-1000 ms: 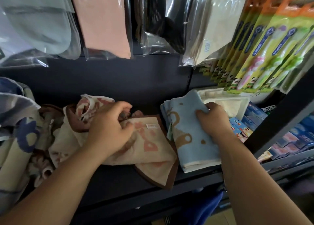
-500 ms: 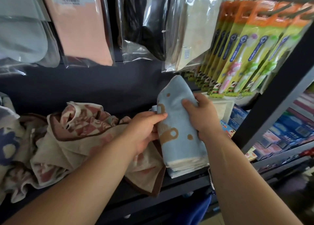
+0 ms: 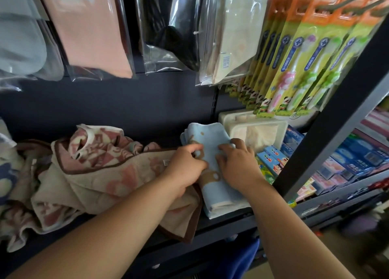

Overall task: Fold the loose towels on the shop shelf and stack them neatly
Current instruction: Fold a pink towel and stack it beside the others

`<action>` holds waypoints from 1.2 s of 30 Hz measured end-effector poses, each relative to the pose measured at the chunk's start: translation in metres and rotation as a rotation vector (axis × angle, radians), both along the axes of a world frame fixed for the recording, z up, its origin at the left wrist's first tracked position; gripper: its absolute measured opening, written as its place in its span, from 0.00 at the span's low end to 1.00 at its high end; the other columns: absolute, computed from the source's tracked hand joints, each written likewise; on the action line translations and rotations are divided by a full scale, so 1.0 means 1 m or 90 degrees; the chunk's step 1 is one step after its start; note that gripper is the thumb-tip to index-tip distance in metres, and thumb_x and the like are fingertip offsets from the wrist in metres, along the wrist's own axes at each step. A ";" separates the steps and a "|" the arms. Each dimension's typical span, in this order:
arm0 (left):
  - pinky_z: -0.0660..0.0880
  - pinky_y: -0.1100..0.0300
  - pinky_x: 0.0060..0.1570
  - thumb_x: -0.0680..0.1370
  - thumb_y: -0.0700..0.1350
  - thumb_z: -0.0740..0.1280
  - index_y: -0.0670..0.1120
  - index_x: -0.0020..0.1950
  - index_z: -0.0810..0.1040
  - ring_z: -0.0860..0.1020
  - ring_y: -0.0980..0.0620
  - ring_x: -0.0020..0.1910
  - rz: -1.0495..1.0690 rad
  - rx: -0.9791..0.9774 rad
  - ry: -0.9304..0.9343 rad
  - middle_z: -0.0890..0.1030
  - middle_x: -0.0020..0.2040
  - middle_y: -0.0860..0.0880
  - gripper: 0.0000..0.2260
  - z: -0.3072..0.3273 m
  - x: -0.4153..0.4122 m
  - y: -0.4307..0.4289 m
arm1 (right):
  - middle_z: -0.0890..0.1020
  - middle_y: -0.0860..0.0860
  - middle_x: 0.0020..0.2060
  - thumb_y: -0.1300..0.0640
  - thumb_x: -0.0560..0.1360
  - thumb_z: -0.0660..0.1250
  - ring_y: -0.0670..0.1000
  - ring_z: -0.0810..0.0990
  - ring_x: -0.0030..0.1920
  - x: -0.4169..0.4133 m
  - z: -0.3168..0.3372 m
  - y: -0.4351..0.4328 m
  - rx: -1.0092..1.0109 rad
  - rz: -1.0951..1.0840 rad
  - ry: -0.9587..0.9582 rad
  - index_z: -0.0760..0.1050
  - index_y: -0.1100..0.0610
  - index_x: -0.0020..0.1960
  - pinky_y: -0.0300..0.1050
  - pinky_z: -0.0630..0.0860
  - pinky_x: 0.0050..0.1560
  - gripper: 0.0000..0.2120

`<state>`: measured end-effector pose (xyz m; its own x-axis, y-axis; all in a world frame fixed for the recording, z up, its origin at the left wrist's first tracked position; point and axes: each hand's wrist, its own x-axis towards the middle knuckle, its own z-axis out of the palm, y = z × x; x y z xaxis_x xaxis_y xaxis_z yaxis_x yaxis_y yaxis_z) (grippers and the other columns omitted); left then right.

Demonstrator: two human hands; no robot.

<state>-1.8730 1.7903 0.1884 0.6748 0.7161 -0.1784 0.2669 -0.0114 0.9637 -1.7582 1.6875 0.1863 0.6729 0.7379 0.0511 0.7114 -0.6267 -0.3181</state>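
Noting dark shop shelf, front lip at 6 o'clock. Crumpled beige-and-pink towel heap at 9 o'clock, unfolded. Flat at 3 o'clock of heap, folded blue towel, laid down again after standing on edge half a second ago. Curled left hand pinching its left edge; flat-fingered right hand pressing its top. Reads as one towel done and seated; heap probably next.

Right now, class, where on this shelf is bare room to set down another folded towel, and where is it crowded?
Bare: the narrow dark gap at the back between the checked towel and the blue towel, and the front strip of shelf below them. Crowded: crumpled towels left, white box and cartoon boxes right.
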 end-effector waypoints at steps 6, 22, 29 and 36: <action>0.79 0.60 0.57 0.77 0.38 0.72 0.52 0.77 0.70 0.81 0.55 0.56 0.030 0.068 -0.030 0.80 0.63 0.52 0.29 -0.006 0.001 -0.009 | 0.69 0.56 0.71 0.69 0.75 0.61 0.63 0.69 0.64 0.002 0.017 0.005 0.088 0.035 -0.070 0.76 0.56 0.70 0.53 0.71 0.62 0.25; 0.73 0.47 0.61 0.74 0.66 0.65 0.54 0.60 0.81 0.77 0.46 0.59 0.063 0.705 0.335 0.81 0.58 0.51 0.22 0.005 -0.129 0.069 | 0.79 0.50 0.65 0.45 0.77 0.59 0.57 0.75 0.66 -0.051 0.026 0.038 0.171 0.246 -0.072 0.78 0.50 0.67 0.58 0.75 0.63 0.22; 0.69 0.60 0.40 0.74 0.57 0.72 0.52 0.34 0.67 0.72 0.60 0.39 -0.003 0.664 0.166 0.72 0.35 0.58 0.17 0.000 -0.191 0.070 | 0.78 0.48 0.62 0.39 0.75 0.64 0.54 0.74 0.66 -0.100 0.023 0.083 0.045 0.456 -0.064 0.77 0.45 0.66 0.57 0.71 0.67 0.22; 0.65 0.65 0.33 0.76 0.49 0.68 0.52 0.37 0.64 0.69 0.55 0.33 0.075 0.665 -0.009 0.68 0.34 0.55 0.14 0.032 -0.226 0.049 | 0.80 0.41 0.54 0.43 0.75 0.66 0.45 0.78 0.58 -0.107 0.027 0.075 0.256 0.511 0.030 0.79 0.47 0.54 0.53 0.77 0.59 0.11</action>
